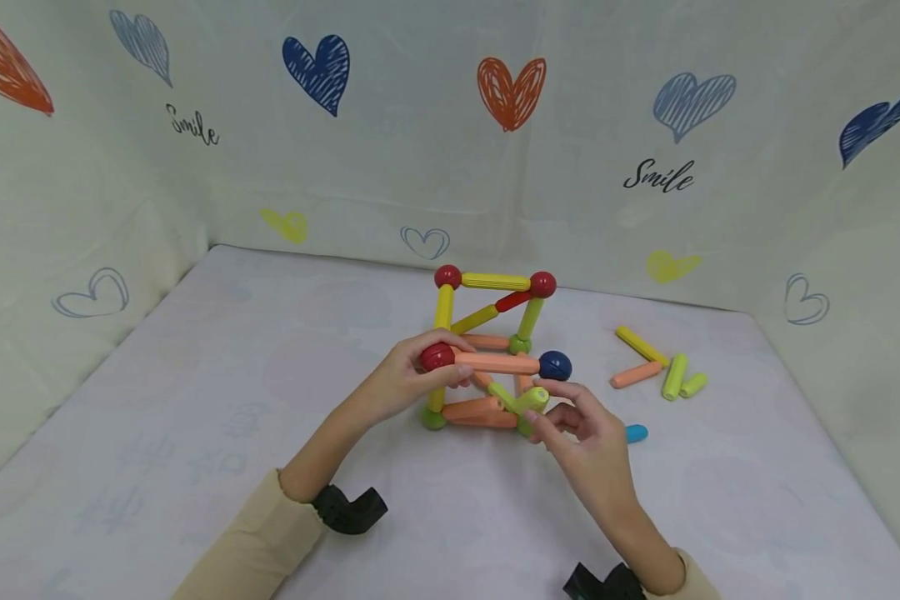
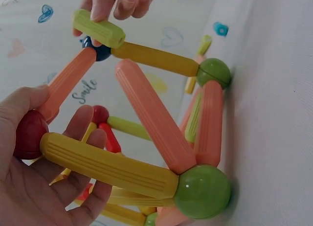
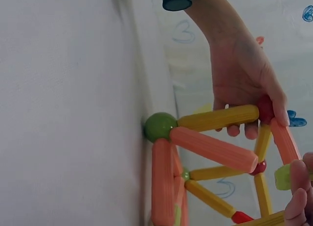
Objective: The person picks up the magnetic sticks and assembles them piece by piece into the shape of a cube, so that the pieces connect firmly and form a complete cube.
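Observation:
A frame of magnetic sticks and balls stands on the table, with a green ball [image 2: 203, 192] at a lower corner. My left hand [image 1: 397, 379] holds the red ball [image 1: 437, 357] at its upper near corner, the thumb by the orange stick [image 1: 498, 362]. That stick runs to a blue ball [image 1: 555, 365]. My right hand [image 1: 588, 433] pinches a short light-green stick [image 2: 100, 28] between thumb and fingers, overlapping the blue ball in the left wrist view. Another orange stick [image 2: 154, 113] slants up from the green corner ball, its upper end free.
To the right lie loose sticks: a yellow one [image 1: 641, 343], an orange one [image 1: 636, 375], a light-green one [image 1: 674, 377] and a shorter green one [image 1: 693, 384]. A blue piece [image 1: 636, 433] shows behind my right hand. A heart-printed cloth [image 1: 570, 208] hangs behind the table.

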The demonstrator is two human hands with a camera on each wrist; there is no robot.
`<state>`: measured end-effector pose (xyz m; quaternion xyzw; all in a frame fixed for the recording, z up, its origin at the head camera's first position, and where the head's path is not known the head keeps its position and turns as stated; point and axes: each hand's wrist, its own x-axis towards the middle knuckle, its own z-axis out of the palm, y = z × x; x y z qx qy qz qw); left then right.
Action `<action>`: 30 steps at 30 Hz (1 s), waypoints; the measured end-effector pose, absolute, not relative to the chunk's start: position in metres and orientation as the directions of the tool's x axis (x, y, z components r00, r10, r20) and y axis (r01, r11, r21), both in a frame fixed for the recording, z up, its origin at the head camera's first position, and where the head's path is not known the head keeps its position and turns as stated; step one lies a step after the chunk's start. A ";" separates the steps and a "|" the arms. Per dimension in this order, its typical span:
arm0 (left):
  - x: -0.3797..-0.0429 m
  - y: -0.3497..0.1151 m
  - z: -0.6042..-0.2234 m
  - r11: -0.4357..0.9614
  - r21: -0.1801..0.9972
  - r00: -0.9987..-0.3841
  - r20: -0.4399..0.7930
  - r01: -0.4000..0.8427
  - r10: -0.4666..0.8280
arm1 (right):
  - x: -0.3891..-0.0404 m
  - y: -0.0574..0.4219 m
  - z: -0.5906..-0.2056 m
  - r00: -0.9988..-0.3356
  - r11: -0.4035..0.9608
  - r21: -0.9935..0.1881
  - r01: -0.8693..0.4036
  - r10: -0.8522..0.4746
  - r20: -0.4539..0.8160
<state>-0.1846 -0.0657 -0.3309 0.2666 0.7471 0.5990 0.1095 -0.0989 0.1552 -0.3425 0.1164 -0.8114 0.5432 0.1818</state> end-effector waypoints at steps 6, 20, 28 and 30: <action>-0.185 -0.066 -0.331 0.152 0.955 -0.841 0.142 0.256 0.523 | -0.102 0.158 -0.343 -0.738 0.481 -0.611 -0.629 -0.120 0.664; -0.185 -0.065 -0.331 0.139 0.951 -0.832 0.163 0.275 0.530 | -0.110 0.158 -0.350 -0.624 0.647 -0.311 -0.696 -0.331 0.708; -0.185 -0.065 -0.330 0.129 0.955 -0.829 0.159 0.267 0.536 | -0.108 0.154 -0.353 -0.623 0.718 -0.232 -0.657 -0.343 0.703; -0.185 -0.065 -0.330 0.129 0.953 -0.827 0.164 0.274 0.538 | -0.107 0.153 -0.353 -0.621 0.721 -0.221 -0.657 -0.351 0.701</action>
